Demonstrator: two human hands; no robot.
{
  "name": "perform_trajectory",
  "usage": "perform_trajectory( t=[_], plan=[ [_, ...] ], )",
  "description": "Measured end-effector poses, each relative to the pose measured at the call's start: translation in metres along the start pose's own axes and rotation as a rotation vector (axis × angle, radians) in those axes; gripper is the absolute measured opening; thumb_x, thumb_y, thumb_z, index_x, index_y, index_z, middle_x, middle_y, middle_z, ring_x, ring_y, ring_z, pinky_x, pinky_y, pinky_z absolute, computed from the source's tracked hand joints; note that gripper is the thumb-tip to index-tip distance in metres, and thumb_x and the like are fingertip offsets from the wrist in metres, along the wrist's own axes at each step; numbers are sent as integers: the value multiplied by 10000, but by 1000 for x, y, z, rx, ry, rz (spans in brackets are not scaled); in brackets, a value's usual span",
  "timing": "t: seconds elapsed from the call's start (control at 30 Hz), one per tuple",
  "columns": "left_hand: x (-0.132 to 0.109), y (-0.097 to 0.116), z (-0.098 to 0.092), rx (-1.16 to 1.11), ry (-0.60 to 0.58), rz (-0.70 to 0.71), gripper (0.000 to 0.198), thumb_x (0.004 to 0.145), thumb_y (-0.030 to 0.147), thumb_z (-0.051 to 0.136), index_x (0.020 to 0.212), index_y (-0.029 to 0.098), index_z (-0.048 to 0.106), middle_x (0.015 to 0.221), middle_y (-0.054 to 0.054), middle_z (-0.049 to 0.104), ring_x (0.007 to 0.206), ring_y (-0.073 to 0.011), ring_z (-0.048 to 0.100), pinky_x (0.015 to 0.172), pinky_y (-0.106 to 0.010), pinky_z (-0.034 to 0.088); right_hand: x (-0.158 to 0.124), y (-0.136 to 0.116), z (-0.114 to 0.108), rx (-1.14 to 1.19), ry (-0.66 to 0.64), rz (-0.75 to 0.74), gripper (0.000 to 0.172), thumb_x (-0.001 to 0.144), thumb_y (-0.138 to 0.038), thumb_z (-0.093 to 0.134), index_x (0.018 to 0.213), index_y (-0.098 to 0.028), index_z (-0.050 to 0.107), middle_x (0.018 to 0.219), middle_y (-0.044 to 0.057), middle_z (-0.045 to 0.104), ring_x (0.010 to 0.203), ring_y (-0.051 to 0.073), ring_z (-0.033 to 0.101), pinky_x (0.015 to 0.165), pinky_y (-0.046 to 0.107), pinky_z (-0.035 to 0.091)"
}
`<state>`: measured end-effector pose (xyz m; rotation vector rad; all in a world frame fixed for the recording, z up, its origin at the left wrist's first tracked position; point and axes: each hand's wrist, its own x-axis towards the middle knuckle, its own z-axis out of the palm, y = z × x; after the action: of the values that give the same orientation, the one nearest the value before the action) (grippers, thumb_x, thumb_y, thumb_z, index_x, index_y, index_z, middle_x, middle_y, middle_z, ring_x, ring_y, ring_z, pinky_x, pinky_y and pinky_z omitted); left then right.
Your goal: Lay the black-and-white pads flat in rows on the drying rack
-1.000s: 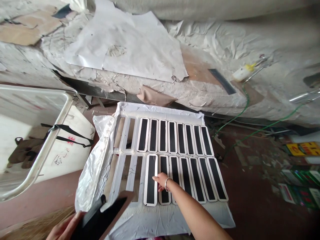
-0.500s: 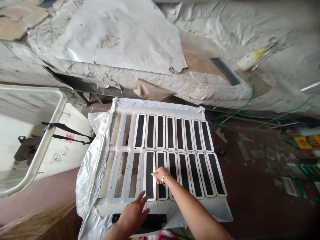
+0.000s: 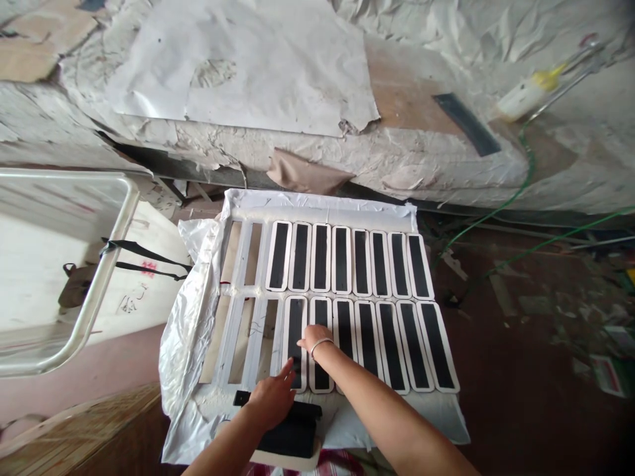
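Observation:
On a white plastic-covered board (image 3: 387, 410) lie two rows of black strips with white rounded borders. My right hand (image 3: 317, 338) is closed over the front row, thumb and forefinger pinched at the right edge of the leftmost bordered strip (image 3: 296, 317); anything between them is too small to make out. My left hand (image 3: 272, 398) points its index finger onto the lower end of that same strip. The other left fingers are loosely bent, holding nothing visible. Below the left wrist, a stack of black strips (image 3: 292, 433) lies on a pale piece at the board's near edge.
Bare slots (image 3: 243, 337) run along the board's left side. Behind stands a plaster-smeared bench (image 3: 307, 155) with a white sheet (image 3: 248, 73), a dark strip (image 3: 466, 125) and a yellow-capped bottle (image 3: 528, 92). A green hose (image 3: 496, 211) trails right. At left is a pale-framed cart (image 3: 119, 218).
My left hand has moved up and right, its finger now on the strip. My right hand has shifted slightly. More of the black stack shows as the view moves.

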<state>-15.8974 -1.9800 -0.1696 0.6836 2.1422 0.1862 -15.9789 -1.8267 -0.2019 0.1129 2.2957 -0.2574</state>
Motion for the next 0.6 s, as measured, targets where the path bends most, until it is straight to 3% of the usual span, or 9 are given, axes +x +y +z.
perform_trajectory(
  t=[0.07, 0.17, 0.27, 0.37, 0.47, 0.53, 0.6],
  plan=[
    [-1, -1, -3, -32, -6, 8, 504, 860, 257, 381, 1351, 164, 444, 1491, -184, 166, 878, -370, 630, 691, -529, 521, -8, -2, 3, -38, 114, -114, 305, 829, -267, 577, 1084, -112, 638, 1070, 186, 668, 1045, 292, 608, 860, 394, 485],
    [-3, -3, -8, -112, -19, 23, 509, 844, 247, 383, 1342, 171, 462, 1485, -175, 194, 924, -403, 610, 733, -567, 492, -18, 3, 18, -80, 253, -333, 453, 898, -124, 375, 1346, -160, 431, 1407, 129, 442, 1324, 235, 362, 1093, 426, 305],
    [-10, -12, -17, -278, -36, 29, 492, 803, 349, 508, 1263, 179, 547, 1457, -132, 299, 1043, -415, 560, 863, -563, 442, -18, 16, 32, -133, 290, -475, 549, 871, -99, 355, 1418, -137, 327, 1509, 84, 272, 1387, 246, 234, 1138, 450, 235],
    [-30, -37, -27, -593, 16, -6, 567, 734, 490, 617, 1202, 171, 590, 1271, -110, 548, 1106, -322, 548, 952, -409, 422, -16, 26, 31, -2, 241, -488, 580, 828, -77, 378, 1405, -133, 358, 1507, 87, 277, 1391, 255, 224, 1143, 474, 189],
    [-59, -72, -33, -1158, 98, -57, 572, 774, 593, 551, 1100, 128, 622, 1005, -88, 672, 952, -242, 615, 852, -308, 466, -22, 25, 17, 430, 182, -422, 503, 814, -152, 463, 1316, -130, 480, 1443, 122, 397, 1364, 246, 287, 1155, 451, 128],
    [-74, -93, -32, -1580, 173, -214, 600, 797, 631, 499, 1064, 105, 606, 931, -88, 679, 861, -224, 631, 767, -297, 495, -33, 17, 10, 638, 138, -361, 459, 877, -322, 423, 1281, -118, 497, 1349, 156, 499, 1266, 229, 442, 1105, 423, 273],
    [-82, -107, -26, -1905, 267, -424, 607, 815, 618, 489, 1123, 101, 563, 933, -98, 677, 857, -220, 637, 760, -309, 512, -46, 3, 11, 914, -29, -283, 576, 916, -518, 250, 1252, -124, 504, 1234, 166, 585, 1112, 209, 579, 970, 388, 433]
  ],
)
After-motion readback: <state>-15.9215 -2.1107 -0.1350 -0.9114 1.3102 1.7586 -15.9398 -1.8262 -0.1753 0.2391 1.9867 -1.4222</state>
